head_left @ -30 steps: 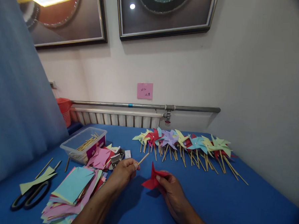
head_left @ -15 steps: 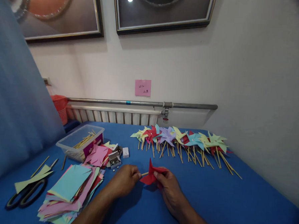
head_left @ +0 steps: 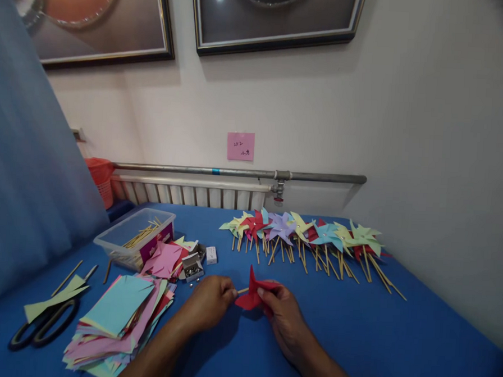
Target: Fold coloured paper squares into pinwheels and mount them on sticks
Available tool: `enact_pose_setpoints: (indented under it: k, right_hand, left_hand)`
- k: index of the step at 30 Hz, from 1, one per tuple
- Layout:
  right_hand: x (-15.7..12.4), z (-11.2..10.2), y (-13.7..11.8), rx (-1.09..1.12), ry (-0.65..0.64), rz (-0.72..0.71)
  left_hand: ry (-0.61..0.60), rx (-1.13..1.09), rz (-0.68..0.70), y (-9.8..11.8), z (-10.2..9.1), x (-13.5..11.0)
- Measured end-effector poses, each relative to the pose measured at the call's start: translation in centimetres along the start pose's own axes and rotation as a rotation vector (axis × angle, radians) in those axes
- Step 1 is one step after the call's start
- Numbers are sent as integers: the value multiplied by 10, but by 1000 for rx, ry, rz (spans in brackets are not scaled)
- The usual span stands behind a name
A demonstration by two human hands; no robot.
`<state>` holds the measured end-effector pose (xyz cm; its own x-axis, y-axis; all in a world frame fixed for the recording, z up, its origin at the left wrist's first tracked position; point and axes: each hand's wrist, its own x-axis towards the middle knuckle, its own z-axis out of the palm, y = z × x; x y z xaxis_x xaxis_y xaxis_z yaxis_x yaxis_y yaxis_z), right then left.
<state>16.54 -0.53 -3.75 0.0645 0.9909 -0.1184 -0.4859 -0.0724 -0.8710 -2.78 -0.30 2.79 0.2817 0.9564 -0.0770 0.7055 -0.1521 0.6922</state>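
Low over the blue table, my right hand (head_left: 285, 312) pinches a red paper pinwheel (head_left: 252, 294) with thumb and fingers. A thin wooden stick (head_left: 243, 291) runs from the red paper to my left hand (head_left: 214, 302), whose fingers are closed on it. How the stick joins the paper is hidden. Left of my left hand stand small open boxes of metal pins (head_left: 193, 269), with a few loose pins beside them. A stack of coloured paper squares (head_left: 116, 305) lies near my left forearm.
Finished-looking pinwheels (head_left: 281, 228) lie in a row at the back right. A clear plastic box of sticks (head_left: 133, 233) stands at the left behind cut pink paper (head_left: 162, 260). Black-handled scissors (head_left: 54, 324) lie far left under pale green paper (head_left: 55, 301). A radiator (head_left: 187, 195) runs along the wall.
Hardly anything differs. Both hands keep the same hold on the pinwheel and its stick, and the view has shifted very slightly.
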Motion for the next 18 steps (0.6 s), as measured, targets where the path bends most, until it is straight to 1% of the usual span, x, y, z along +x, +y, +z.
enact_pose_setpoints:
  k: [11,18]
  right_hand:
    - [0,-2,0,-48,8,-3]
    - [0,-1,2,-61,14,-33]
  left_hand:
    - [-1,20,-2,1,0,-1]
    - [3,29,-39,-5,6,3]
